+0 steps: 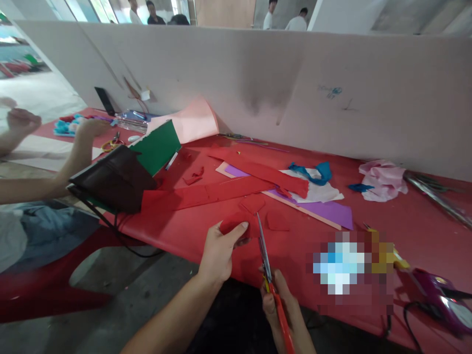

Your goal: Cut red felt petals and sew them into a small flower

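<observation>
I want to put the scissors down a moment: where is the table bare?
Bare red table lies between the pink tissue and the purple tool, and along the wall behind the red strips. Crowded around the purple sheet.

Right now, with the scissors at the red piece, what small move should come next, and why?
Probably turn the red piece a little toward the scissors with the left hand. That hand pinches the piece, and the right hand holds the scissors with blades nearly shut, the tip at the piece's edge, so a small turn would feed them fresh edge.
</observation>
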Tool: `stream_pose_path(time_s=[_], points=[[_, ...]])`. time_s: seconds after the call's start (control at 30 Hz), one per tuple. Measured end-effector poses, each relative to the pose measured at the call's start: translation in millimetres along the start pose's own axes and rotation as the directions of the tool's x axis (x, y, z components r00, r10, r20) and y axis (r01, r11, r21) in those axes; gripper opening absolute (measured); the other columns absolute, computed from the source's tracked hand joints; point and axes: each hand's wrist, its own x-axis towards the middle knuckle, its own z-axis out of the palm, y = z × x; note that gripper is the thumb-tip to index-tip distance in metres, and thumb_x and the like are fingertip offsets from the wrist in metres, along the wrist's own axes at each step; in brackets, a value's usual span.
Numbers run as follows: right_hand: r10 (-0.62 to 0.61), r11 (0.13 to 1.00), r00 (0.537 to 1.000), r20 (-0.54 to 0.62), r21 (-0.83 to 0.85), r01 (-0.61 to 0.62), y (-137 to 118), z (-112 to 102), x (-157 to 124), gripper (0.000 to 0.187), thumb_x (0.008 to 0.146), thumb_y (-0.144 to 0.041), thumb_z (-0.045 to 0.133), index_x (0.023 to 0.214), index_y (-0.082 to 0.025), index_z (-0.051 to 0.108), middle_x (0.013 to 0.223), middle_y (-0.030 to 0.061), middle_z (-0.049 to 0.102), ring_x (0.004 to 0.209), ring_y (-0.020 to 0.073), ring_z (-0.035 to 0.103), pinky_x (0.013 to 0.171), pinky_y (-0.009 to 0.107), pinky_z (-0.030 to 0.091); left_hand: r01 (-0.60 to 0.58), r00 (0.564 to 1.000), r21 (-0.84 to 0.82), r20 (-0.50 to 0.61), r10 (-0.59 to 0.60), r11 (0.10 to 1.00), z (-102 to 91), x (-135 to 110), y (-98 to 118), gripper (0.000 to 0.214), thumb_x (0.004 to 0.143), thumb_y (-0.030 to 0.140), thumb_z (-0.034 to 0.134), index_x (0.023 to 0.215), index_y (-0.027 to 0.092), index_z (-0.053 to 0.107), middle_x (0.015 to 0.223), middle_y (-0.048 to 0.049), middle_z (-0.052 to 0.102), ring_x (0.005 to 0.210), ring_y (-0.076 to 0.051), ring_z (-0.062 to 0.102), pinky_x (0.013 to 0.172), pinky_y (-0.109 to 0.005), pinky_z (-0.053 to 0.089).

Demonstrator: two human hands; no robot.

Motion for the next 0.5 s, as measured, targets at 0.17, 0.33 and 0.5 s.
stream_pose_path(time_s=[0.17, 0.33, 0.5], points=[[-0.068, 0.988, 0.997, -0.043, -0.139, 0.061, -8.4, -0.2, 0.0, 0.050, 0.081, -0.057, 0.052, 0.115, -0.020, 0.056, 0.063, -0.0003, 0.051, 0.051, 0.0129, 0.043, 0.048, 0.025, 0.038, -0.005, 1.000, 0.015, -0.005, 0.005, 1.000, -0.4, 0.0, -0.1, 0.024, 0.058, 0.026, 0.081, 0.076, 0.013, 0.070, 0.075, -0.0058, 0.071, 0.065, -0.015, 0.064, 0.064, -0.030, 0.053], [-0.106, 0.972, 0.994, -0.040, -0.216, 0.095, -5.1, -3.6, 1.5, 0.049, 0.081, -0.055, 0.052, 0.114, -0.019, 0.057, 0.061, -0.0018, 0.049, 0.046, 0.0103, 0.037, 0.044, 0.023, 0.031, -0.004, 1.000, 0.025, -0.001, 0.004, 1.000, -1.9, 0.4, 0.0, 0.024, 0.059, 0.026, 0.080, 0.076, 0.012, 0.071, 0.076, -0.0062, 0.072, 0.065, -0.015, 0.064, 0.065, -0.030, 0.054], [-0.121, 0.966, 0.991, -0.058, -0.236, 0.104, -5.8, -3.5, 2.7, 0.047, 0.079, -0.055, 0.056, 0.110, -0.020, 0.061, 0.060, -0.0017, 0.050, 0.046, 0.0105, 0.040, 0.046, 0.023, 0.035, 0.007, 0.999, 0.018, 0.031, -0.007, 1.000, -4.4, 1.6, -1.5, 0.023, 0.061, 0.025, 0.079, 0.079, 0.013, 0.071, 0.080, -0.0063, 0.072, 0.069, -0.015, 0.065, 0.068, -0.030, 0.054]])
